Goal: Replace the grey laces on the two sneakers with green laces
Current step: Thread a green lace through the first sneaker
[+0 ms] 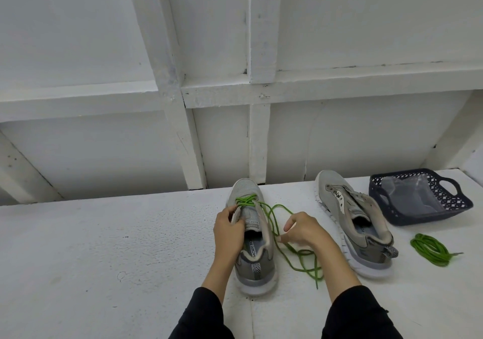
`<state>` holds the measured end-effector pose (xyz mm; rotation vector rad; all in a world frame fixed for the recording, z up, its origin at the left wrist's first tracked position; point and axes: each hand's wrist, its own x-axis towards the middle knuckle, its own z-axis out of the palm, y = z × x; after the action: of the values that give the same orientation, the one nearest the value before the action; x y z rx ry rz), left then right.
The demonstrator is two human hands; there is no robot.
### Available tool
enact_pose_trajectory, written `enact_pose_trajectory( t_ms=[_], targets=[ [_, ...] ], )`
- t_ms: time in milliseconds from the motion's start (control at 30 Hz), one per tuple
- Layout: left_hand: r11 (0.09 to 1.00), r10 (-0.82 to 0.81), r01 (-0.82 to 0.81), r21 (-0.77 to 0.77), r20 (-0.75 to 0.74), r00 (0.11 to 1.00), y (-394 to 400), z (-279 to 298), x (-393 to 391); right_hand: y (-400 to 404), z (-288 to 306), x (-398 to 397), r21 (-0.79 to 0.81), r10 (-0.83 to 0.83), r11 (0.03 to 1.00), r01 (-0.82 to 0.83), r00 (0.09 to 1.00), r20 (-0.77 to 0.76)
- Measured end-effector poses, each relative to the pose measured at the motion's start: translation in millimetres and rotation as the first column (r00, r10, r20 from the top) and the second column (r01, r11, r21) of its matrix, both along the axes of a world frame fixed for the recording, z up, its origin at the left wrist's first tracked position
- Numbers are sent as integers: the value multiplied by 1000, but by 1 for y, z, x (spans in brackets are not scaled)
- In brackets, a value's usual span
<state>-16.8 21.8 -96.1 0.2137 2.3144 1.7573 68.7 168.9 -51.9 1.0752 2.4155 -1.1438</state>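
**Lacing the first shoe**

While the near shoe (pixel 251 236) sits between both hands, the left hand (pixel 228 227) grips its tongue and the right hand (pixel 300 230) pinches the green lace (pixel 287 250). Next, probably, threading the following eyelet; the spare lace (pixel 431 250) lies farther right.

1. White tabletop (pixel 104 247), left half of the frame: bare surface from the left edge to the near sneaker (pixel 252 236).
2. Gap between the near sneaker and the far sneaker (pixel 352 223), centre right: crossed by loose loops of green lace (pixel 295 255) and filled by the right hand (pixel 303 230).
3. Left hand (pixel 228 230): closes off the near sneaker's left side.
4. Dark basket (pixel 418 200), upper right: stands just beside the far sneaker.
5. Coiled green lace (pixel 431 251), lower right: lies in front of the basket.
6. White panelled wall (pixel 222 129), across the top: bounds the table's far edge.
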Motion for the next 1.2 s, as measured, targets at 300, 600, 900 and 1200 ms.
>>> enact_pose_trajectory(
  t_ms=[300,600,900,1200],
  targets=[
    [999,37,-37,19,1,999,1,-1,0,6,-33,-4,230,103,970,-77,989,-102],
    [1000,8,-8,2,-34,999,0,2,0,11,-22,-24,-141,-240,971,195,833,-499],
    [997,-61,72,42,-230,971,-1,16,3,11,35,-30,-904,-718,426,41,624,-310],
    [921,-389,361,-147,-295,873,7,38,-3,3,29,-30,-898,-741,440,24,574,-348]
  ],
)
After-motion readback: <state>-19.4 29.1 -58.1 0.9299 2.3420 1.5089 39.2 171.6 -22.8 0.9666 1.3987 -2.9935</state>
